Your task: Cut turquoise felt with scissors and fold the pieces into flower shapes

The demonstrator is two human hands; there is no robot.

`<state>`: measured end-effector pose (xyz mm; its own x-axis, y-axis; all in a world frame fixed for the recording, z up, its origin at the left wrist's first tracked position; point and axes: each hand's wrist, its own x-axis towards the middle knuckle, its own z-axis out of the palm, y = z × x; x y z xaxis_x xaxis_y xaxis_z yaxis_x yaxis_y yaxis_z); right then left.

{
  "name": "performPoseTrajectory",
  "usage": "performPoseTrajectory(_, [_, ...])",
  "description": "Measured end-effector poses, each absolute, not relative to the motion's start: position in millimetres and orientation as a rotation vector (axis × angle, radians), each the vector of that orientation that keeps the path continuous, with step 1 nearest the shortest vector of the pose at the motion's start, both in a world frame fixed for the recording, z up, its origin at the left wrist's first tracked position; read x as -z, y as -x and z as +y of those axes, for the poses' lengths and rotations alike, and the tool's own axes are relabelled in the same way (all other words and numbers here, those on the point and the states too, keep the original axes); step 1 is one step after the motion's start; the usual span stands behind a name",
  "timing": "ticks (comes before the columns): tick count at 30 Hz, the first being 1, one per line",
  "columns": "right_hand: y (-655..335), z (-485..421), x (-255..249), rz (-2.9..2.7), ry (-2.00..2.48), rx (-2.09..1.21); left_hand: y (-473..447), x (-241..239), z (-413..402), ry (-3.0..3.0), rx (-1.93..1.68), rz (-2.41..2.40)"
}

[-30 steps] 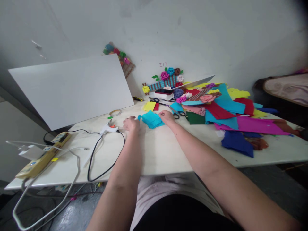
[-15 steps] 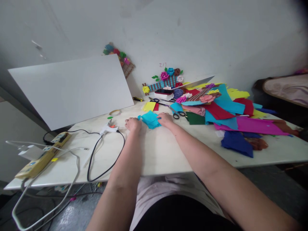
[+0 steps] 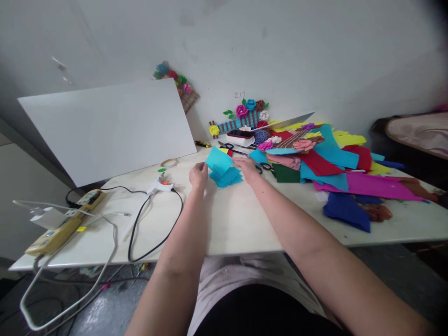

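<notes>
A light-blue square of crepe paper [image 3: 219, 160] is raised at a slant between my hands. More blue crepe paper [image 3: 231, 179] lies flat on the white table just below it. My left hand [image 3: 199, 176] is closed at the sheet's left edge, thumb and fingers pinched together. At the right edge, my right hand [image 3: 246, 169] has its fingertips on the raised sheet; its fingers reach forward and the thumb is hard to see. Behind the right hand lie scissors [image 3: 265, 167], partly covered by it.
A white hot glue gun [image 3: 160, 186] with a looped black cord and a power strip [image 3: 66, 224] lie on the left. Coloured crepe paper [image 3: 325, 161] is heaped on the right. A white board [image 3: 112, 130] leans on the wall; a phone [image 3: 241, 134] rests at the back.
One blue sheet has come up from the flat paper and now tilts upright, covering most of the yellow piece behind. Both hands have lifted slightly, and the right hand has moved a little right.
</notes>
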<state>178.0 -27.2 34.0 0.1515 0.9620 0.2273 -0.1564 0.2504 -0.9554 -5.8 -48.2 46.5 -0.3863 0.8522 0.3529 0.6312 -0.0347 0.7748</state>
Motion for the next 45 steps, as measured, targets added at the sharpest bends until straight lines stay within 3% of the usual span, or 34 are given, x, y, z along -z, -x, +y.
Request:
performPoseTrajectory(6, [-181,-35,-42,-0.958,0.753,-1.287,8,-39,-40,-1.421,-1.670,1.571])
performPoseTrajectory(15, [-188,-48,-57,-0.897,0.690,-1.467,3,-51,-51,-1.307,-1.732,1.223])
performPoseTrajectory(22, [-188,-52,-58,-0.938,0.748,-1.505,2,-55,-56,-1.287,-1.573,1.159])
performPoseTrajectory(36, [-179,-44,-49,-1.067,0.794,-1.633,1,-52,-53,-1.299,-1.707,1.211])
performPoseTrajectory(45, [-175,-44,-45,-1.138,0.903,-1.443,3,-54,-56,-1.163,-1.476,1.186])
